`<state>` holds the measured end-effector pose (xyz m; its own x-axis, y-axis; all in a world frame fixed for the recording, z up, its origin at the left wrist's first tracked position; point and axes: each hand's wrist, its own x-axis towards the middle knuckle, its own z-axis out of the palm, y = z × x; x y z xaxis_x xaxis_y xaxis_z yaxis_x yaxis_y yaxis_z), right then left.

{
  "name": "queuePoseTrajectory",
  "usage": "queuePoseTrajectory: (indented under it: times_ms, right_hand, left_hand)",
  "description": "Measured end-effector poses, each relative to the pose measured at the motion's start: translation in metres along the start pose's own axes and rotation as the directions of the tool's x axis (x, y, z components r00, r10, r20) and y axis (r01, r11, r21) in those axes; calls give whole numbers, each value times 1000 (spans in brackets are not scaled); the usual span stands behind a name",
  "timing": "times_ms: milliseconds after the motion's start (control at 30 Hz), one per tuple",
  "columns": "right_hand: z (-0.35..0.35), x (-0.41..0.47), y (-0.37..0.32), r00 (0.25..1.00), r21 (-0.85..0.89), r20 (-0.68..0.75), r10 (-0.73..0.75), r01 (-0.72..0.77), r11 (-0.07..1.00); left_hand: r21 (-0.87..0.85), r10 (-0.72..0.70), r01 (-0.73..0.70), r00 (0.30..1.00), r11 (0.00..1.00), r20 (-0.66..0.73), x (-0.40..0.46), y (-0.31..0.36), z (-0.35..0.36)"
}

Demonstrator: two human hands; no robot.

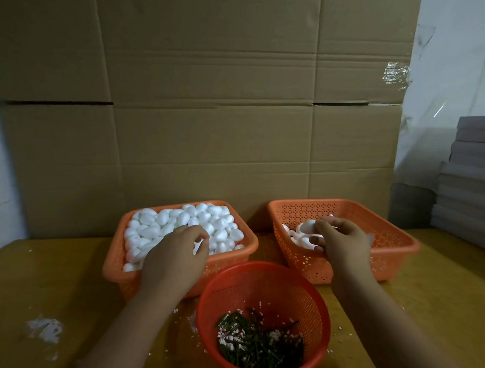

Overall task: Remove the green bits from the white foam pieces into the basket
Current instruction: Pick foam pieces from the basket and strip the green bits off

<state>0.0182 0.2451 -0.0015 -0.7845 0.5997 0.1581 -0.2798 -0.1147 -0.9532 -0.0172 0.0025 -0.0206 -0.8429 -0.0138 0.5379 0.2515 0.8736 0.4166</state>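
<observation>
At the desk's near edge a round red basket (262,319) holds green bits (259,341). Behind it the left hand (175,259) pinches into the full left tray (180,247) of white foam pieces (182,222), while the right hand (341,240) holds one foam piece (307,227) over the right tray (346,237). Cardboard (204,102) stands along the far edge.

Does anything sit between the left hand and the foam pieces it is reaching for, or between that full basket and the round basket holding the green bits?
Nothing visible does. The left hand is already down on the white foam pieces in the left basket. The round red basket stands open just in front, with only the rims between them.
</observation>
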Motion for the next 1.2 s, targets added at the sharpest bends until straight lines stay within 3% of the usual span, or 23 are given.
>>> queuePoseTrajectory:
  times_ms: [167, 233, 333, 500, 633, 700, 933, 1200]
  right_hand:
    - [5, -5, 0, 999, 40, 3, -48, 48, 998]
    - [10, -12, 1, 989, -47, 85, -120, 124, 991]
    - [19, -25, 4, 932, -168, 326, -157, 220, 961]
    - [33, -48, 20, 686, -314, 725, -59, 406, 858]
    - [32, -57, 36, 471, -373, 882, 23, 667, 645]
    - [32, -59, 39, 417, -369, 908, 50, 735, 568]
    - [33, -62, 39, 385, -377, 918, 90, 784, 494]
    - [32, -60, 40, 371, -381, 921, 120, 788, 484]
  left_hand:
    - [148, 36, -43, 998, 988, 48, 0, -2, 6]
    - [180, 54, -69, 995, 981, 89, 0, -1, 7]
    - [188, 76, -103, 986, 977, 149, 0, -1, 6]
    - [205, 78, -137, 960, 969, 270, -2, -2, 4]
    - [180, 103, -166, 942, 969, 319, -3, -2, 1]
    - [205, 112, -189, 935, 960, 336, -3, -2, 0]
    - [272, 115, -202, 946, 941, 304, -3, -2, 1]
    - [275, 94, -181, 949, 944, 301, -3, 0, -1]
